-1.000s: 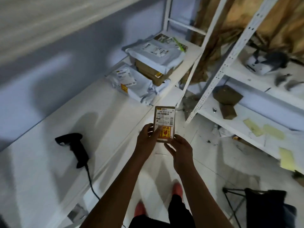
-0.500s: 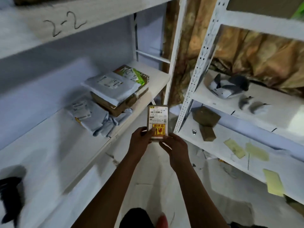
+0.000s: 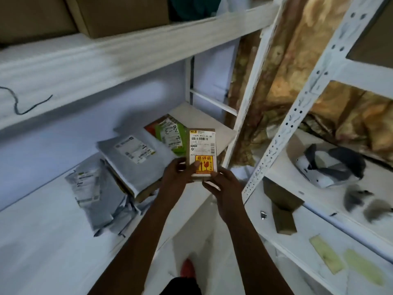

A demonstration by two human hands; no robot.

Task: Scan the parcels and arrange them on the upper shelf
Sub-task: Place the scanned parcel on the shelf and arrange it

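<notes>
A small brown box parcel (image 3: 201, 145) with a white label and a yellow fragile sticker is held upright at the middle of the view. My left hand (image 3: 177, 174) grips its lower left edge, thumb on the sticker. My right hand (image 3: 225, 188) holds its bottom right corner from below. Behind it, on the lower white shelf (image 3: 42, 241), lie grey mailer bags (image 3: 93, 188), a grey parcel stacked on a brown box (image 3: 136, 158) and a green-labelled parcel (image 3: 168, 133). The upper shelf (image 3: 106, 58) runs across the top and carries cardboard boxes (image 3: 119, 13).
A second white rack (image 3: 297, 116) stands to the right, with a white and grey bag (image 3: 327, 165), brown blocks (image 3: 282, 205) and yellow strips (image 3: 327, 254) on its shelves. A patterned curtain (image 3: 282, 67) hangs behind. The floor and my red shoe (image 3: 188, 269) show below.
The view has tilted upward, so the scanner has left the frame and the upper shelf with its boxes has come in. Both hands have kept hold of the small parcel and raised it.
</notes>
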